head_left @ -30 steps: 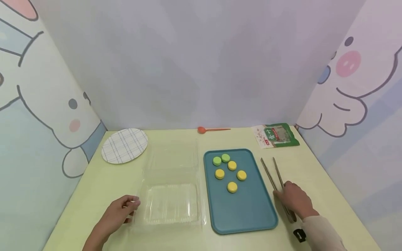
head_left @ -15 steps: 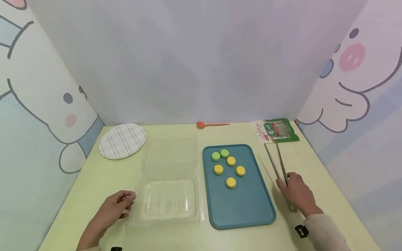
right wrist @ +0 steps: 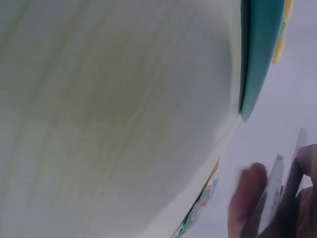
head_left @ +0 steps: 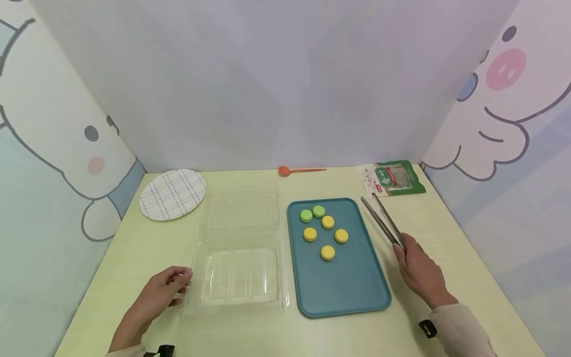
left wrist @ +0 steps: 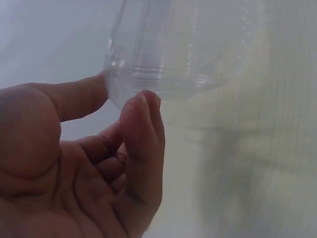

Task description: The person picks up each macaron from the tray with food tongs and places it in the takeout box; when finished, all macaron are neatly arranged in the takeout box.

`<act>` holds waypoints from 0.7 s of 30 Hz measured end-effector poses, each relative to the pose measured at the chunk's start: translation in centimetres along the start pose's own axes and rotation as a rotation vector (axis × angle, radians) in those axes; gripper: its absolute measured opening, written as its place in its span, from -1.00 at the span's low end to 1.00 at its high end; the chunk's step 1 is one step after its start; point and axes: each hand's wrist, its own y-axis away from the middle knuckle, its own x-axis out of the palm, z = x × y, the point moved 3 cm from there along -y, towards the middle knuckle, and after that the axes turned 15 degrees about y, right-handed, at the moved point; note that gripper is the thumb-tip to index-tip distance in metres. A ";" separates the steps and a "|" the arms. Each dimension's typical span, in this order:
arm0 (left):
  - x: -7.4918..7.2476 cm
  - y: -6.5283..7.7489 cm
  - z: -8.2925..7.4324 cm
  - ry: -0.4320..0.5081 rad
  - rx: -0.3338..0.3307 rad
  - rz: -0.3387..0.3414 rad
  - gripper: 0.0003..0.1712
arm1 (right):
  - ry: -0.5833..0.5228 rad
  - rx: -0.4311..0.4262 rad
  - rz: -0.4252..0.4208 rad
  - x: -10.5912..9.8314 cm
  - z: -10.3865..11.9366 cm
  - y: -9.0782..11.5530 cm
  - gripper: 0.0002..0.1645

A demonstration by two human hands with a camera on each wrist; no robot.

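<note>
My left hand (head_left: 160, 292) pinches the left edge of a clear plastic clamshell box (head_left: 241, 277). Thumb and finger meet its near corner in the left wrist view, where the box (left wrist: 173, 59) looks see-through and ribbed. The box lies with its lid (head_left: 243, 210) folded back. My right hand (head_left: 421, 270) grips metal tongs (head_left: 383, 220), their tips apart and pointing to the back left, beside a blue tray (head_left: 343, 292). On that tray lie several yellow macarons (head_left: 327, 253) and two green macarons (head_left: 306, 215). The right wrist view catches the tongs (right wrist: 272, 193) blurred.
A round checked plate (head_left: 173, 194) lies at the back left. An orange spoon (head_left: 285, 171) rests along the rear wall, and a green-and-white packet (head_left: 392, 178) lies at the back right. Painted walls close off the table's sides and back.
The right hand has lifted the tongs off the table and turned their tips left toward the tray. My left hand stays at the box's edge. The head view has tilted up slightly.
</note>
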 end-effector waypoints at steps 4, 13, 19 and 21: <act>0.0 0.0 0.1 0.004 -0.002 0.005 -0.43 | -0.025 -0.041 -0.029 0.2 0.2 0.2 -0.33; 0.1 -0.2 0.4 0.026 -0.018 -0.004 -0.39 | -0.028 0.011 0.090 0.0 0.6 0.3 -0.21; 0.0 -0.2 0.2 0.001 0.008 -0.007 -0.44 | 0.021 -0.030 0.084 0.0 0.8 1.1 -0.28; 0.0 -0.2 0.0 0.003 0.018 -0.002 -0.46 | 0.044 -0.050 0.067 0.0 0.9 1.4 -0.35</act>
